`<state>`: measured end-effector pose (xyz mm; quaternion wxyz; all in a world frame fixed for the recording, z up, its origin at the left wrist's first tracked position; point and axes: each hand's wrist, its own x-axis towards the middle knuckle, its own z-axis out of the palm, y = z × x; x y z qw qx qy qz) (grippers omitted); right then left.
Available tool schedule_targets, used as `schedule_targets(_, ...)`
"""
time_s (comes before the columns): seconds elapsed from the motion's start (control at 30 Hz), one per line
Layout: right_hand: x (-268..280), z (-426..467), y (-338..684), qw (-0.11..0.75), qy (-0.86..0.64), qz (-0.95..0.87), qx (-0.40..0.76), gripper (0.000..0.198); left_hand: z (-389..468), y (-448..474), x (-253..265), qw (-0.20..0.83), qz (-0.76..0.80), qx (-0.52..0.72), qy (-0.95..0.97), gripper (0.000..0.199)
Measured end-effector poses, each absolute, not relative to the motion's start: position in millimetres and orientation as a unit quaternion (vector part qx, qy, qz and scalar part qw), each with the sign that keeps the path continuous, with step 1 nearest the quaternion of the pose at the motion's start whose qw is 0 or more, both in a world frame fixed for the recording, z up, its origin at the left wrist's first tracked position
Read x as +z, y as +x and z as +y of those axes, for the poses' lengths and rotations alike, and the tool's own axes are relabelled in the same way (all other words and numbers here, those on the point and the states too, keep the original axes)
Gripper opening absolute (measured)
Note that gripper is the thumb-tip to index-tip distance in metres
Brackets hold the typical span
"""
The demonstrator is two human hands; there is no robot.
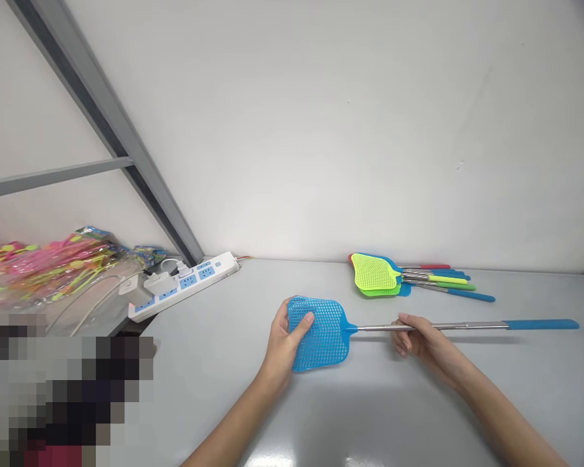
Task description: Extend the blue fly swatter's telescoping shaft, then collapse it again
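A blue fly swatter (pixel 324 334) with a long metal rod and a blue grip is held level above the table, its perforated head to the left. My left hand (pixel 285 344) grips the outer side of that head, thumb on top and the other fingers behind it. Around the metal rod, not far from the head, my right hand (pixel 418 337) is closed with thumb and fingers. The rod runs on to the right, ending in the blue grip (pixel 540 324). Behind it, a pile of fly swatters (pixel 377 274) in yellow, green, blue and red lies near the wall.
A white power strip (pixel 194 285) with plugs and cables lies at the left against the wall. Beyond it are colourful plastic-wrapped goods (pixel 63 263). A grey metal frame post (pixel 121 136) slants down at the left. The grey table (pixel 214 363) meets the white wall behind.
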<state>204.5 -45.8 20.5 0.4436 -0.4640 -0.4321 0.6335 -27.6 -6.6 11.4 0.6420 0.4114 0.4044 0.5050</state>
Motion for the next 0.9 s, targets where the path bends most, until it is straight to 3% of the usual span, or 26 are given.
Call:
schedule_targets(0.17, 20, -45, 206, 0.441, -0.464, -0.436, 0.633, 0.042, -8, -28, 16, 0.640, 0.410, 0.507, 0.405, 0.032)
schedule_targets(0.4, 12, -42, 208, 0.427, -0.443, -0.423, 0.665, 0.043, -14, -30, 24, 0.779, 0.376, 0.364, 0.344, 0.035)
schedule_targets(0.9, 4, -47, 204, 0.387, -0.410, -0.393, 0.726, 0.046, -12, -31, 13, 0.793, 0.416, 0.308, 0.322, 0.039)
